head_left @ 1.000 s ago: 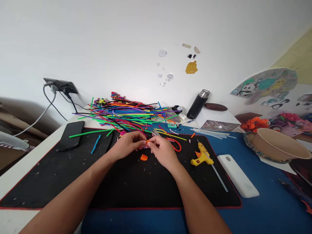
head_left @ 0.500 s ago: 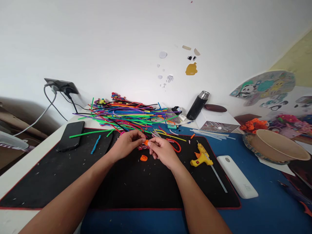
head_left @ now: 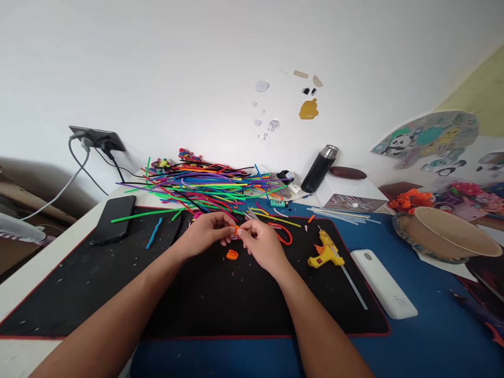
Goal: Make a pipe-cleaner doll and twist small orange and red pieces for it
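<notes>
Between my two hands is a small orange piece of pipe cleaner [head_left: 237, 230], mostly covered by fingertips. My left hand [head_left: 210, 231] pinches it from the left, closed at thumb and forefinger. From the other side my right hand [head_left: 260, 240] pinches it too, fingers curled. Just below them on the black mat lies a coiled orange pipe-cleaner piece [head_left: 232, 254]. Something pink shows partly behind the fingers. Scissors with red handles [head_left: 286, 236] lie behind my right hand, their blades partly hidden.
A heap of coloured pipe cleaners [head_left: 212, 184] lies at the back. A yellow glue gun [head_left: 326, 251] and a white power bank [head_left: 384, 283] are to the right. A phone [head_left: 114, 220] and a blue twisted piece [head_left: 154, 233] lie left. A black flask [head_left: 319, 169] leans by the wall.
My hands have drawn closer together around the orange piece, and less of it shows. The loose orange coil stays on the mat.
</notes>
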The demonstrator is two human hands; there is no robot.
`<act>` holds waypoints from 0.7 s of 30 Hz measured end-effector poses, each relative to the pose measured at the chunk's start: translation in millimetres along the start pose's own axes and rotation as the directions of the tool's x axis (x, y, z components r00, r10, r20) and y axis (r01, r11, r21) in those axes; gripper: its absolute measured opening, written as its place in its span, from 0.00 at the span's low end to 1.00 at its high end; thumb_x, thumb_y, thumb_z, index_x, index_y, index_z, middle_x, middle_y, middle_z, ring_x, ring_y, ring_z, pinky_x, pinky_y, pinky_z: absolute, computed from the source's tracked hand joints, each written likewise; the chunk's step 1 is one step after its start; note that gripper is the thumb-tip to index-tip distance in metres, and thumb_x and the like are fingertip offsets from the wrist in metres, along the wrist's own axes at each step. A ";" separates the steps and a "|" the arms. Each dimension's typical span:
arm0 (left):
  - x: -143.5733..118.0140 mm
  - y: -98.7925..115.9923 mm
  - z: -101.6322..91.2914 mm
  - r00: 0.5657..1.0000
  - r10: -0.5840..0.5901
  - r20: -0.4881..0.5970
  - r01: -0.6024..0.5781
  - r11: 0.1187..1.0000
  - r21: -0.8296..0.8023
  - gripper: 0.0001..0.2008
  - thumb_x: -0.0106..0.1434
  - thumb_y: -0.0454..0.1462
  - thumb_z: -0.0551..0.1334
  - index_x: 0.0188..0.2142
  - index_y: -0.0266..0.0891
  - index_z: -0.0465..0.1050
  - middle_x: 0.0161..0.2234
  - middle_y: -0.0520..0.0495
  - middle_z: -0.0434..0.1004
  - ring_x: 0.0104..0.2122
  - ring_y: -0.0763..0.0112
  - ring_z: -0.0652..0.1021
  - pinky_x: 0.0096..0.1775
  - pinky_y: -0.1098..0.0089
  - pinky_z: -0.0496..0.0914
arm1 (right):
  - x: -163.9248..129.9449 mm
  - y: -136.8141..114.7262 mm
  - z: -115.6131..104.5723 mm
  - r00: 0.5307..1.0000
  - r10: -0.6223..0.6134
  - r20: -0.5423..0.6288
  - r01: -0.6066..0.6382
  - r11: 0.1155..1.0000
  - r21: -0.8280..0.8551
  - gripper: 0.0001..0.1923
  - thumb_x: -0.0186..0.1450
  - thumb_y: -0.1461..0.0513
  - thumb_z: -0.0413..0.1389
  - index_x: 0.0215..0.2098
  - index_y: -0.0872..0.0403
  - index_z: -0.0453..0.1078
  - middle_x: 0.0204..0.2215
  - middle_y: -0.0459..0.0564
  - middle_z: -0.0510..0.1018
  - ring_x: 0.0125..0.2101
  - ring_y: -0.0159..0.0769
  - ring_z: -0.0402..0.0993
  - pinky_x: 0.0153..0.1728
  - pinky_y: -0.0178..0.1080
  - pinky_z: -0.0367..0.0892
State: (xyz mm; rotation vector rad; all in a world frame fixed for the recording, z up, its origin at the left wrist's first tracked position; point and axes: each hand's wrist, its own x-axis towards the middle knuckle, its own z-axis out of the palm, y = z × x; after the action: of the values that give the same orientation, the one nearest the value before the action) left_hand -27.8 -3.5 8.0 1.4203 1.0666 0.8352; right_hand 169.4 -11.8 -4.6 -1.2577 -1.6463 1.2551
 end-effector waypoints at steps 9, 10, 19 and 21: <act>0.0 -0.6 0.9 1.000 -0.003 -0.012 0.002 1.000 -0.022 0.18 0.59 0.49 0.72 0.35 0.37 0.74 0.28 0.49 0.80 0.25 0.71 0.78 0.30 0.69 0.73 | 0.4 3.5 2.0 1.000 -0.008 0.001 0.008 1.000 -0.014 0.09 0.69 0.56 0.55 0.38 0.51 0.73 0.23 0.42 0.75 0.19 0.30 0.69 0.22 0.33 0.63; 0.1 -0.7 0.8 1.000 -0.003 -0.011 0.003 1.000 -0.023 0.18 0.59 0.49 0.72 0.35 0.37 0.74 0.28 0.49 0.80 0.25 0.71 0.78 0.30 0.69 0.74 | 0.7 4.0 2.0 1.000 0.000 0.009 0.000 1.000 0.009 0.09 0.69 0.55 0.55 0.38 0.52 0.73 0.23 0.42 0.75 0.18 0.30 0.68 0.21 0.33 0.63; 1.6 0.2 4.2 0.998 -0.006 -0.059 -0.003 0.987 -0.159 0.22 0.55 0.48 0.75 0.41 0.37 0.75 0.33 0.48 0.82 0.31 0.67 0.80 0.33 0.68 0.75 | 0.3 -1.4 2.8 1.000 0.014 -0.009 -0.013 0.993 0.119 0.10 0.68 0.53 0.58 0.37 0.52 0.71 0.21 0.41 0.73 0.17 0.29 0.67 0.20 0.32 0.62; 1.6 0.5 4.7 0.999 -0.028 -0.045 0.020 0.988 -0.154 0.22 0.54 0.49 0.75 0.40 0.37 0.76 0.32 0.48 0.82 0.30 0.68 0.80 0.33 0.68 0.75 | 0.2 -3.1 2.9 1.000 0.021 -0.019 -0.017 0.986 0.166 0.11 0.67 0.53 0.58 0.35 0.52 0.70 0.20 0.40 0.72 0.16 0.28 0.66 0.20 0.32 0.62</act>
State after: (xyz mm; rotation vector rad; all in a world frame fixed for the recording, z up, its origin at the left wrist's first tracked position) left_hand -22.8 -3.6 7.8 1.2617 1.0297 0.9174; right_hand 165.8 -12.6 -2.4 -1.1830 -1.4852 1.3566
